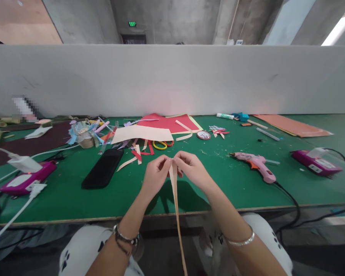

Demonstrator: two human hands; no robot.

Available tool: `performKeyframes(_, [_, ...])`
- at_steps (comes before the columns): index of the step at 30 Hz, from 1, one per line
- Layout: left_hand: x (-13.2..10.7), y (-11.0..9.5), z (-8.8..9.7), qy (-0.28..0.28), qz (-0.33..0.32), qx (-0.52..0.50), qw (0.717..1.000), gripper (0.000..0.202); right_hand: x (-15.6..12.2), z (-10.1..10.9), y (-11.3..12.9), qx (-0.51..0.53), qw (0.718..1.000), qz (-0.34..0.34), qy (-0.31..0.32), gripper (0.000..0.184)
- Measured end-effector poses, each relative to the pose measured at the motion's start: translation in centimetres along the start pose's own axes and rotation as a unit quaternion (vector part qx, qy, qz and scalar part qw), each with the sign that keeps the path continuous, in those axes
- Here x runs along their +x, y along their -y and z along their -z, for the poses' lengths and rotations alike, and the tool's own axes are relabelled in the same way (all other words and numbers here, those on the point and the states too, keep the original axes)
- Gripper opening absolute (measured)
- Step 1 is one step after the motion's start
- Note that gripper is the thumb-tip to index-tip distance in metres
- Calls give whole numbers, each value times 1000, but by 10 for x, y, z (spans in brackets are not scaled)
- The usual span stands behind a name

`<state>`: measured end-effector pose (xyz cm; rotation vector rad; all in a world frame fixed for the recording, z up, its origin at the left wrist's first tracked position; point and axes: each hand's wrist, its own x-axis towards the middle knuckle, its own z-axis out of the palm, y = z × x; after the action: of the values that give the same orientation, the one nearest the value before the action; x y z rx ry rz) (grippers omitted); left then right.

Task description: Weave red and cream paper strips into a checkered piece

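Note:
Both hands meet above the near part of the green table, pinching the top end of a long cream paper strip [174, 188]. My left hand [156, 173] grips it from the left with thumb and fingers pressed together. From the other side my right hand [193, 168] pinches the same end, fingertips almost touching the left ones. The strip hangs down past the table edge between my knees and looks folded lengthwise. Just beyond the hands lie yellow-handled scissors [160, 145], partly under a cream paper sheet [142, 134], with cut paper scraps [138, 154] beside them.
A pink glue gun [255, 163] lies on the green table [218, 191] at right, its cord running over the edge. Purple power strips [316, 163] sit at both sides. At left is a black phone [102, 168]. Red paper [166, 123] and a round tin [203, 135] lie farther back.

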<state>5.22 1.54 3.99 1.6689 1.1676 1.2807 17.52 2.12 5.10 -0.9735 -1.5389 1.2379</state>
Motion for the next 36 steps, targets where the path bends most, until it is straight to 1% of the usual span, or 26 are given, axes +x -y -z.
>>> performKeyframes(3, [0,2,-1,-19,-8,13,1000,35,0,-4,-4,-1,1000,14,9,19])
performKeyframes(5, [1,3,-1,-16,-8,9,1000,37,0,-5,-5,-9,1000,20,12,20])
performKeyframes(8, [3,5,1,1,0,-2,1000,37,-1,-7,-6,-21,1000,17,6,23])
performKeyframes(10, [4,6,2,2,6,-11,1000,37,-1,-7,-6,-20,1000,14,-4,23])
performKeyframes(13, [5,8,2,-8,10,-29,1000,35,0,-7,-6,3,1000,9,-11,25])
performKeyframes(18, [4,12,-1,-24,33,-50,998,33,1,-8,-8,32,999,6,0,29])
performKeyframes(21, [2,11,-3,-46,33,-34,998,32,1,-10,-10,31,999,4,-16,29])
performKeyframes(25, [0,9,-4,-92,1,16,996,31,2,-15,-10,37,999,1,-32,30])
performKeyframes(27, [-1,8,-5,-101,0,22,995,30,2,-17,-10,42,998,-1,-39,30])
performKeyframes(32, [0,10,-5,-100,26,7,995,31,2,-19,-11,32,997,-16,-68,28])
performKeyframes(36, [1,9,-5,-66,8,29,997,32,2,-17,-13,35,995,-16,-96,27])
